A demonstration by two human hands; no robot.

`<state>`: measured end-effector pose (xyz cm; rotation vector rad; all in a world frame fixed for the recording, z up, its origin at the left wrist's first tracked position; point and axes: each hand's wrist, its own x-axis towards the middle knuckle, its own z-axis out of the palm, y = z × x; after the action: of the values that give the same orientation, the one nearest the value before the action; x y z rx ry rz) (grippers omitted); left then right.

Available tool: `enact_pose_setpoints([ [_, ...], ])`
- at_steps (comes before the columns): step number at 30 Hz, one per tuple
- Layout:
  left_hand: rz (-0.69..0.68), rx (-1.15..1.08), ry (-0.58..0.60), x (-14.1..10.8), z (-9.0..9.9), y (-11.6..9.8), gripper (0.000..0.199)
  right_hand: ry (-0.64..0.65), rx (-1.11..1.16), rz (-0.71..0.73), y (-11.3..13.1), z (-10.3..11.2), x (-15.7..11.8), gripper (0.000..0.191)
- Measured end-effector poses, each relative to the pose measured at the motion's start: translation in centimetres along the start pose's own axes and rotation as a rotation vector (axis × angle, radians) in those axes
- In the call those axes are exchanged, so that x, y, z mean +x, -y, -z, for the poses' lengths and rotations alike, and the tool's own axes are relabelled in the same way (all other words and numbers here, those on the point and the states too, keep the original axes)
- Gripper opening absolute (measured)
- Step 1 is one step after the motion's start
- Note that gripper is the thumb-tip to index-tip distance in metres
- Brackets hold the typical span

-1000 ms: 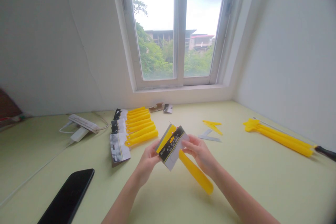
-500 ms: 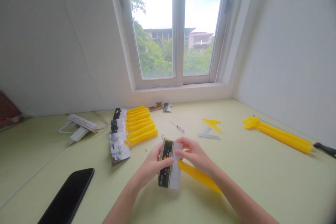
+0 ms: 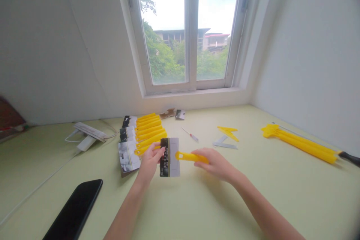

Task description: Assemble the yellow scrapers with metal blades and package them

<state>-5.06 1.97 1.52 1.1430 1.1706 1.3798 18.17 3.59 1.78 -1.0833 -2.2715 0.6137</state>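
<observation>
Between my hands is a yellow-handled scraper [image 3: 188, 156], its wide head covered by a black and white card sleeve [image 3: 172, 157]. The sleeve hides the blade. My left hand [image 3: 150, 159] is closed on the sleeve's left edge, thumb on the printed black side. Wrapped around the far part of the yellow handle, my right hand [image 3: 215, 163] holds it level above the table. Just behind my left hand lies a row of several similar scrapers [image 3: 149, 129], their yellow handles pointing right and their sleeved heads at the left.
A small screwdriver [image 3: 191, 135], yellow strips [image 3: 228, 133] and grey metal strips [image 3: 225, 143] lie beyond my hands. Long yellow tools [image 3: 303, 144] rest at the right. A black phone [image 3: 74, 210] and a power strip [image 3: 90, 131] with cables are on the left.
Both hands have moved apart and the scraper has been raised and carried left, toward the row. My right hand has shifted from the card sleeve to the handle, which now points level.
</observation>
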Motion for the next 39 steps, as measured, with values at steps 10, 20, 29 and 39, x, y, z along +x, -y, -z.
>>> enact_pose_setpoints([
  [10,-0.136,0.161,-0.057,0.3,0.3,0.6,0.033,-0.082,-0.37,0.153,0.3,-0.5,0.6,0.03],
  [20,-0.252,0.457,-0.16,0.6,1.3,0.2,0.023,-0.211,-0.496,0.193,0.0,-1.6,1.0,0.03],
  [29,-0.323,0.621,-0.927,1.5,8.3,-0.6,0.025,-0.333,-0.462,0.095,-1.6,-1.2,0.7,0.039],
  [39,0.196,0.929,-0.98,1.5,10.5,0.9,0.025,-0.271,-0.316,0.068,-2.2,-2.0,0.5,0.029],
])
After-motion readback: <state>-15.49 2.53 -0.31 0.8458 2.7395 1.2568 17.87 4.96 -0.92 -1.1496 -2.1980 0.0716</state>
